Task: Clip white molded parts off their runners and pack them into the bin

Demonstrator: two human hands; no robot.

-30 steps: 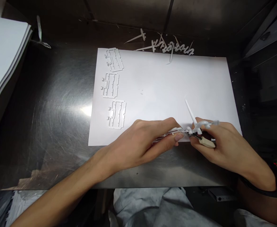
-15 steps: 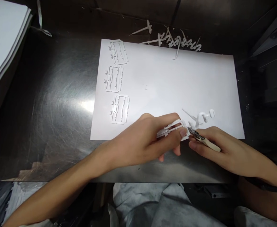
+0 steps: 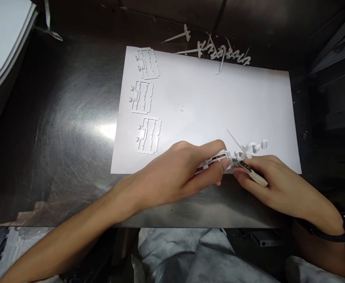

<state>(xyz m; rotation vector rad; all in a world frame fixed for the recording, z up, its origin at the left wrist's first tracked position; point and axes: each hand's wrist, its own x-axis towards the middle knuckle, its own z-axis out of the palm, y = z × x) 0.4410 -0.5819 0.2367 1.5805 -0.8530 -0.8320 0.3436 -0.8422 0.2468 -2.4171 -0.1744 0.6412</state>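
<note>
My left hand [image 3: 187,169] pinches a white plastic frame [image 3: 219,156] over the near edge of the white paper sheet [image 3: 213,106]; the fingers cover much of it. In my right hand [image 3: 275,184] is a pair of nippers [image 3: 257,177] with a cream handle, its metal jaws at the frame's right end. A curved white sprue [image 3: 250,149] with a thin spike sticks out just beyond the jaws; whether it is still joined to the frame I cannot tell. Three similar white frames, one of them the nearest frame [image 3: 148,135], lie along the sheet's left side.
Several cut-off white sprues [image 3: 219,51] lie in a heap at the sheet's far edge. A stack of white sheets [image 3: 4,39] stands at the upper left. The metal table [image 3: 66,129] has its front edge close to my body.
The nippers and my right hand have shifted slightly left, closer to the held frame. The curved sprue has tilted a little. My left hand keeps its hold.
</note>
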